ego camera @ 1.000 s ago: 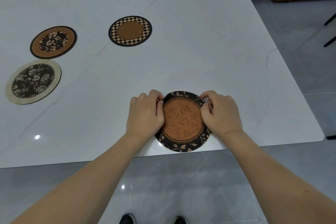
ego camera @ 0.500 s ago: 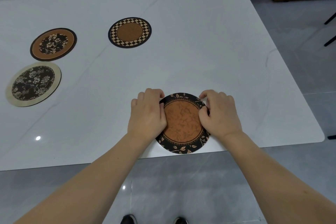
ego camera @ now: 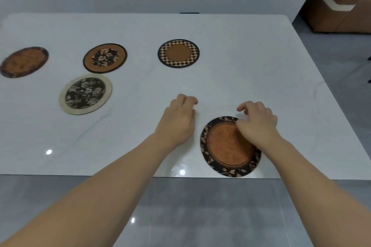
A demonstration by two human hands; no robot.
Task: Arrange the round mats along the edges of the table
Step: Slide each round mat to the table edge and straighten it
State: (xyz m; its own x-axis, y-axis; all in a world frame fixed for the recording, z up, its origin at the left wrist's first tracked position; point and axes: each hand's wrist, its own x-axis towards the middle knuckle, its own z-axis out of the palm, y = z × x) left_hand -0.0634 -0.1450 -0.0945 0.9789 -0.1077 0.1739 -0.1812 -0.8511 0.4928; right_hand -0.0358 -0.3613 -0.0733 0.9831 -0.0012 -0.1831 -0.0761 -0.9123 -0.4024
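1. A white table (ego camera: pixel 230 78) fills the view from above, with five round mats on it and two bare forearms reaching in from the bottom.
2. The leaf-bordered mat (ego camera: pixel 222 148) lies flat at the table's near edge, its rim almost flush with that edge.
3. The left hand (ego camera: pixel 176 124) hovers just left of this mat, fingers loosely curled, holding nothing.
4. The right hand (ego camera: pixel 257 124) is over the mat's upper right part, fingers curled and empty; whether it touches the mat I cannot tell.
5. Four mats sit away from the near edge: a checkered mat (ego camera: pixel 178 53), an orange mat with a floral centre (ego camera: pixel 105 57), a cream-rimmed floral mat (ego camera: pixel 85 93) and a blurred brown mat (ego camera: pixel 24 61) at far left.
6. Risk: the near mat sits so close to the edge that a brush from the right wrist or forearm may push it off onto the floor.
7. Risk: reaching for the middle mats, a forearm may drag across a mat that lies in the way and skew it.
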